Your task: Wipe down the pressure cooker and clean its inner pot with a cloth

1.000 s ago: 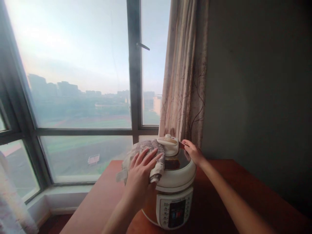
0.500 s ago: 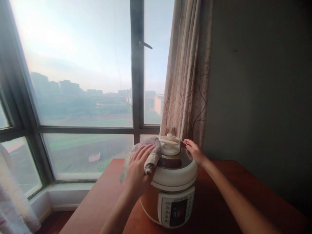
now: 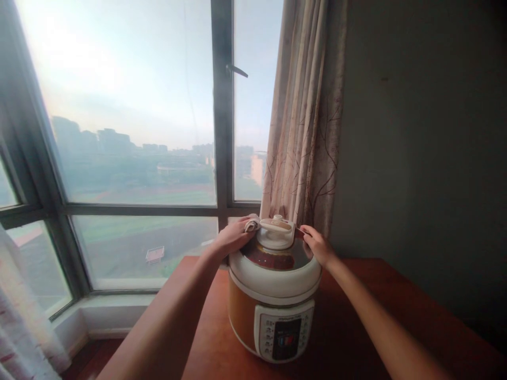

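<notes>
A white and orange-brown electric pressure cooker [image 3: 273,285] stands upright on the reddish table, its lid on. The lid has a white knob-topped handle [image 3: 276,232] and a shiny dark top. My left hand [image 3: 236,236] is closed on a greyish cloth [image 3: 252,224], pressed against the far left of the lid beside the handle; most of the cloth is hidden behind the fingers. On the other side, my right hand [image 3: 316,245] pinches a thin reddish-brown piece [image 3: 300,231] at the right of the handle. A control panel [image 3: 285,332] with a dark display faces me.
The reddish table [image 3: 396,306] extends to both sides of the cooker. Behind it are a large window [image 3: 138,158] and a patterned curtain [image 3: 303,121]. A dark wall [image 3: 415,158] stands at the right, and a pale curtain [image 3: 27,316] hangs at lower left.
My left hand has moved with the cloth from the lid's near left to its far left, and the cloth is now bunched smaller. The right hand stays in place.
</notes>
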The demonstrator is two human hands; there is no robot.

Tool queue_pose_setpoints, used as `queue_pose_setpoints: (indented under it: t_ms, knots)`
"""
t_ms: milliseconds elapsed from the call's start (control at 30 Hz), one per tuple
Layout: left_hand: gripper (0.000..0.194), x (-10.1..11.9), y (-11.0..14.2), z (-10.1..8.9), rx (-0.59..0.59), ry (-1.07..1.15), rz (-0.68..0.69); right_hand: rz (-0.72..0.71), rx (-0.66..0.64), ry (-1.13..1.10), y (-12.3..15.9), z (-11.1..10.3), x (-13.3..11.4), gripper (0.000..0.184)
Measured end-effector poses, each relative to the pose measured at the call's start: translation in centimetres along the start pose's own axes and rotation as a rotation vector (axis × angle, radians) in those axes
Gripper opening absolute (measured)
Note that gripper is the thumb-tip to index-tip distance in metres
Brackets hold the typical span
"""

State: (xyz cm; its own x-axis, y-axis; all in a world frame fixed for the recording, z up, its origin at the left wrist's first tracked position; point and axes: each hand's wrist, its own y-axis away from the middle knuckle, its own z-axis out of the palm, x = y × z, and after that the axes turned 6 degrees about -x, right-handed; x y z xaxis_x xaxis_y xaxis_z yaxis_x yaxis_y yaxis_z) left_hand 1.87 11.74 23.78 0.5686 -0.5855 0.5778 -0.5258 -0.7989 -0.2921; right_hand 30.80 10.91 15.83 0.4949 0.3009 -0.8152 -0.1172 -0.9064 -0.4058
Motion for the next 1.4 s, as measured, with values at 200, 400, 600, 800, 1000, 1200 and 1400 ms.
queue_pose_setpoints:
  t_ms: [200,400,600,800,1000,1200,1400]
  knots:
    - [0.041,3.1,3.8,1.6,0.112,-0.357,0.0,-0.012,-0.014,-0.027,0.0,0.1,0.1,0.041]
    - [0.056,6.0,7.2,4.6,0.228,-0.415,-0.006,-0.018,-0.023,-0.043,-0.1,0.0,0.2,0.039]
    - [0.076,6.0,10.0,6.4,0.263,-0.339,0.066,-0.019,-0.026,-0.049,0.0,0.0,0.0,0.039]
    - [0.086,4.5,12.7,6.9,0.253,-0.299,0.163,-0.02,-0.029,-0.049,-0.1,0.1,0.0,0.04]
    - [0.067,2.2,10.8,4.6,0.322,-0.216,0.094,-0.016,-0.018,-0.042,-0.2,-0.1,0.2,0.039]
    - [0.05,1.0,5.2,1.1,0.178,-0.109,0.037,0.003,-0.003,-0.037,-0.4,0.1,0.8,0.04]
    - [0.043,-1.8,1.3,0.3,0.107,0.036,-0.098,0.017,0.022,-0.006,-0.2,0.1,0.5,0.041]
